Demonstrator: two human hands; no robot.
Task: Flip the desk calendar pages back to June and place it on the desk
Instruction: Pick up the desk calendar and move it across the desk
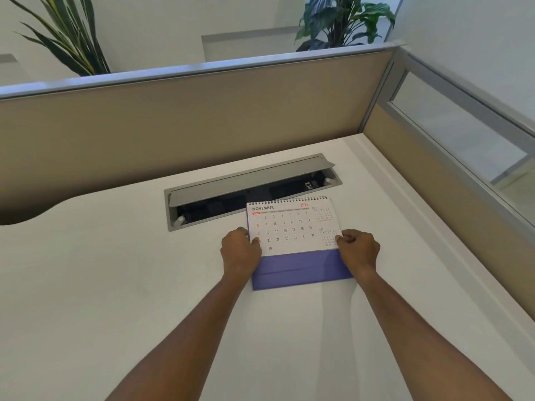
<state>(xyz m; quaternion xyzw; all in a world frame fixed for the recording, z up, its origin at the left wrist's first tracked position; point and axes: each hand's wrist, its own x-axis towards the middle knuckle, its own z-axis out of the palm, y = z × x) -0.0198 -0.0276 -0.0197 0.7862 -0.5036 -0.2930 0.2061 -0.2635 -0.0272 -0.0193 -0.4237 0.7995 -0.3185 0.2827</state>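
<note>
A spiral-bound desk calendar (292, 227) with a purple base stands on the white desk (115, 285). Its front page reads NOVEMBER 2026. My left hand (240, 251) grips the calendar's left edge, thumb on the page. My right hand (359, 250) pinches the right edge of the page near its lower corner. The purple base panel lies flat toward me between my wrists.
Just behind the calendar is a grey cable tray (252, 189) set into the desk with its lid raised. Beige partition walls (188, 125) close the desk at the back and right. Potted plants (341, 21) rise behind the partition.
</note>
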